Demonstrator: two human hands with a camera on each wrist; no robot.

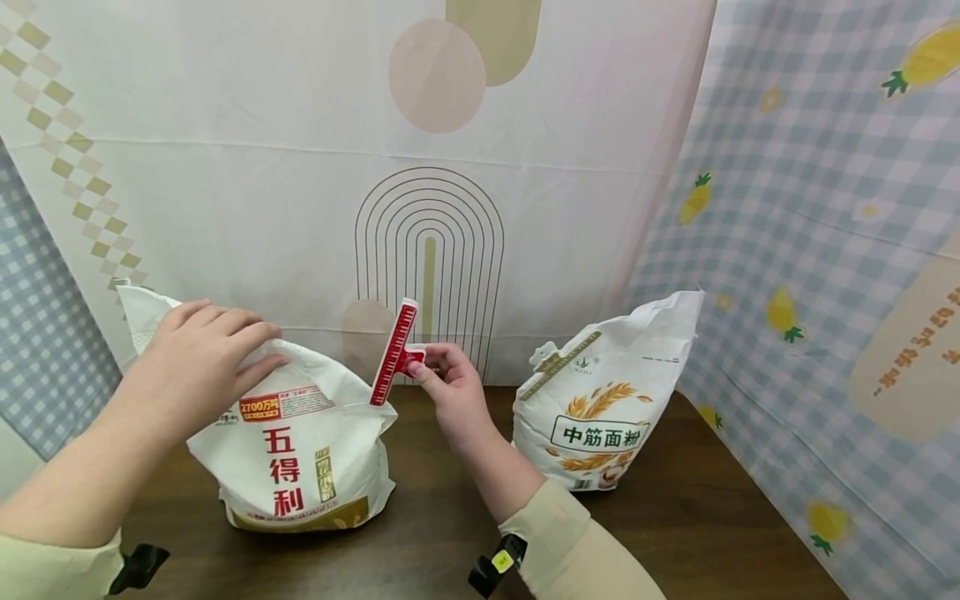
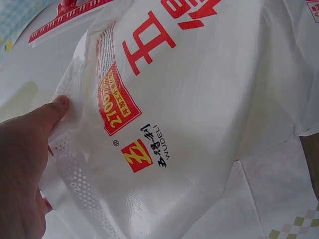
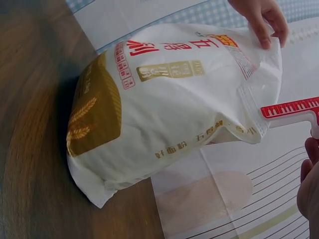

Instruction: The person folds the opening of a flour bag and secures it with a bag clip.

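Note:
A white flour bag point(image 1: 352, 450) with red lettering stands on the left, leaning a little. My left hand point(image 1: 198, 362) grips its top edge, and in the left wrist view the thumb point(image 2: 59, 107) lies on the near side while the fingers go behind. Between thumb and fingers, my right hand point(image 1: 457, 396) pinches the handle of a long red and white bag clip point(image 1: 393, 354). The clip's lower end is at the bag's upper right corner point(image 3: 256, 117); whether it touches, I cannot tell.
A second flour bag point(image 1: 615, 392) stands to the right on the dark wooden table point(image 1: 442, 533), with a gold and white clip point(image 1: 558, 365) along its upper left edge. A patterned cloth point(image 1: 300, 208) hangs behind, and a checked curtain point(image 1: 825, 250) hangs at the right.

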